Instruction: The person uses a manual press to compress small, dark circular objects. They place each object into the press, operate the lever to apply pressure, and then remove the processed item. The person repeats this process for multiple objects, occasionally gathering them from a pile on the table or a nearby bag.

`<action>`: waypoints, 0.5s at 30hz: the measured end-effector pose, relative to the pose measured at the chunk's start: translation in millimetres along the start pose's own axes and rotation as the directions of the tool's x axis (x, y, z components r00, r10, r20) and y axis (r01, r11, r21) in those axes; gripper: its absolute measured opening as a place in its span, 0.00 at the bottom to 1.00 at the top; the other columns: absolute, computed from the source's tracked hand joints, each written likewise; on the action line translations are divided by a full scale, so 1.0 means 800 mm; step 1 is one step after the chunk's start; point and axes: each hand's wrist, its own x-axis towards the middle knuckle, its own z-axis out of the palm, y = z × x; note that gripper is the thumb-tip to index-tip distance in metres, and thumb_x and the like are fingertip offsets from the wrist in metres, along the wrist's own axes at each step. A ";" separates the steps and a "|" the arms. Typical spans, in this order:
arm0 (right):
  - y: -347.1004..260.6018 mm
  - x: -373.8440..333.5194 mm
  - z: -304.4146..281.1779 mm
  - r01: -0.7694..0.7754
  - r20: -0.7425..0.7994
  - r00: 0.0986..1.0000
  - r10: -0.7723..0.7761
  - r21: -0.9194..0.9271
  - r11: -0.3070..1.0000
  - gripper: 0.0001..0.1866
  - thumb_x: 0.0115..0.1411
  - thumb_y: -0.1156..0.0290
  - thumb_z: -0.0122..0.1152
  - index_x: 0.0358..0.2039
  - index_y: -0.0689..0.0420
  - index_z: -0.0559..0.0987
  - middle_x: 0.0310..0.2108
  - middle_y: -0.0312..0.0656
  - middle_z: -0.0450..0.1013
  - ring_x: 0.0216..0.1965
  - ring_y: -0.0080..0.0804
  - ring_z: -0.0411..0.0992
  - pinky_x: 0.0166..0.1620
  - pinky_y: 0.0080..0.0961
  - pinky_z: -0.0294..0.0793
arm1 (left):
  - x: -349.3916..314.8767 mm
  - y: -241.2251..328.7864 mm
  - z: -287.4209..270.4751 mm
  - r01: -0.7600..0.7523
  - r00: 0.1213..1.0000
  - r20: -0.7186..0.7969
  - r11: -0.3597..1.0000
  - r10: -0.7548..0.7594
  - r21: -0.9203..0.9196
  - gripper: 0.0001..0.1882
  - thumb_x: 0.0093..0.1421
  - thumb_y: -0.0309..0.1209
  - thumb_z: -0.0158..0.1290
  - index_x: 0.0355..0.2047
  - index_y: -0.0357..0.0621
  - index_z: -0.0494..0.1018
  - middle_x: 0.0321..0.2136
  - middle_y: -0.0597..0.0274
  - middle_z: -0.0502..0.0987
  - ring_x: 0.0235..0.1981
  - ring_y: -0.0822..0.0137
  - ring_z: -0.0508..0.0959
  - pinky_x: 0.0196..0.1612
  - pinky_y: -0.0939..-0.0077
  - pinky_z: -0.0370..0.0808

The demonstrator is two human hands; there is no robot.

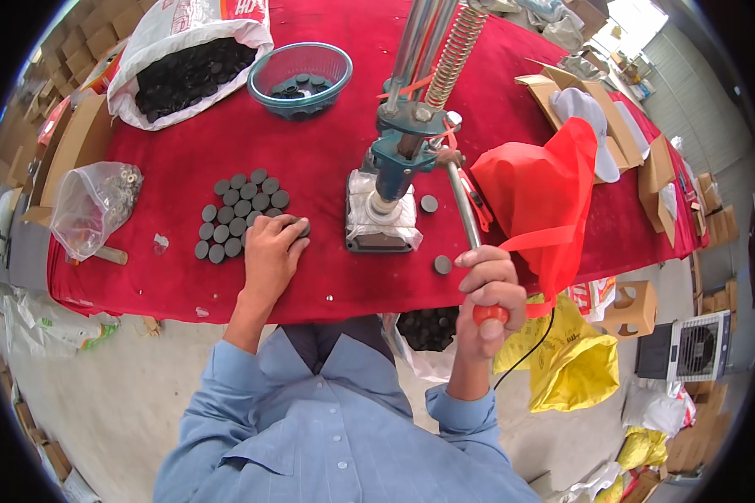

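Note:
My right hand [490, 295] is wrapped round the lever [465, 205] of a green hand press [403, 155], near the lever's red knob [488, 314]. The press stands upright, its ram over a base pad [382, 220] wrapped in clear plastic. Left of it, my left hand [270, 258] is closed at the edge of a cluster of dark grey round discs [237, 204]. A disc [304, 227] shows at its fingertips; the thumb side partly hides the grip. Two loose discs, one beside the base [429, 204] and one nearer the lever [442, 264], lie on the red cloth.
A white sack [256, 38] of black discs and a teal basket [277, 102] with discs stand at the back left. A clear bag [84, 210] of small rings lies far left. A red bag [528, 184] sits right of the lever. An open sack of black pieces [428, 329] is below the table's front edge.

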 end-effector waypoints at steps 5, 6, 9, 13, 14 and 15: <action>-0.009 0.066 -0.006 0.012 0.102 0.995 -0.016 0.046 0.999 0.26 0.70 0.46 0.58 0.35 0.61 0.74 0.29 0.45 0.73 0.35 0.42 0.74 0.42 0.39 0.78 | 0.017 0.020 0.016 -0.028 0.990 -0.138 0.977 -0.002 -0.213 0.18 0.53 0.27 0.69 0.45 0.42 0.83 0.39 0.58 0.84 0.40 0.57 0.80 0.47 0.61 0.76; -0.014 0.083 -0.005 -0.042 0.089 0.995 0.038 0.039 0.998 0.27 0.70 0.45 0.58 0.36 0.62 0.74 0.29 0.46 0.73 0.33 0.40 0.74 0.42 0.39 0.78 | 0.024 0.031 0.021 0.000 0.993 -0.114 0.963 -0.032 -0.271 0.20 0.52 0.27 0.69 0.46 0.42 0.82 0.39 0.58 0.84 0.39 0.56 0.80 0.47 0.60 0.77; -0.018 0.141 0.003 -0.198 0.041 0.980 0.197 0.031 0.980 0.26 0.70 0.48 0.56 0.34 0.64 0.75 0.26 0.44 0.73 0.29 0.32 0.73 0.37 0.33 0.76 | 0.048 0.068 0.033 0.089 0.994 -0.025 0.909 -0.108 -0.407 0.25 0.52 0.27 0.70 0.50 0.41 0.78 0.39 0.55 0.83 0.38 0.55 0.81 0.45 0.60 0.78; -0.021 0.206 0.016 -0.339 0.008 0.940 0.340 -0.055 0.939 0.24 0.70 0.52 0.51 0.33 0.65 0.76 0.24 0.42 0.72 0.26 0.28 0.73 0.32 0.27 0.73 | 0.075 0.095 0.062 0.066 0.997 -0.008 0.882 -0.079 -0.467 0.29 0.51 0.28 0.71 0.53 0.40 0.75 0.36 0.53 0.82 0.37 0.54 0.81 0.42 0.57 0.79; -0.019 0.211 0.019 -0.349 0.002 0.937 0.350 -0.069 0.935 0.24 0.70 0.53 0.50 0.32 0.65 0.76 0.24 0.41 0.72 0.25 0.27 0.73 0.31 0.26 0.72 | 0.080 0.099 0.068 0.047 0.998 -0.021 0.890 -0.064 -0.453 0.29 0.51 0.28 0.71 0.53 0.40 0.75 0.36 0.53 0.82 0.37 0.53 0.81 0.42 0.57 0.79; -0.018 0.211 0.019 -0.352 -0.007 0.936 0.353 -0.066 0.934 0.24 0.70 0.53 0.50 0.33 0.65 0.76 0.24 0.42 0.72 0.25 0.28 0.72 0.31 0.26 0.71 | 0.083 0.102 0.071 0.028 0.998 -0.034 0.899 -0.048 -0.438 0.29 0.51 0.28 0.71 0.53 0.39 0.75 0.36 0.53 0.82 0.37 0.53 0.81 0.42 0.56 0.79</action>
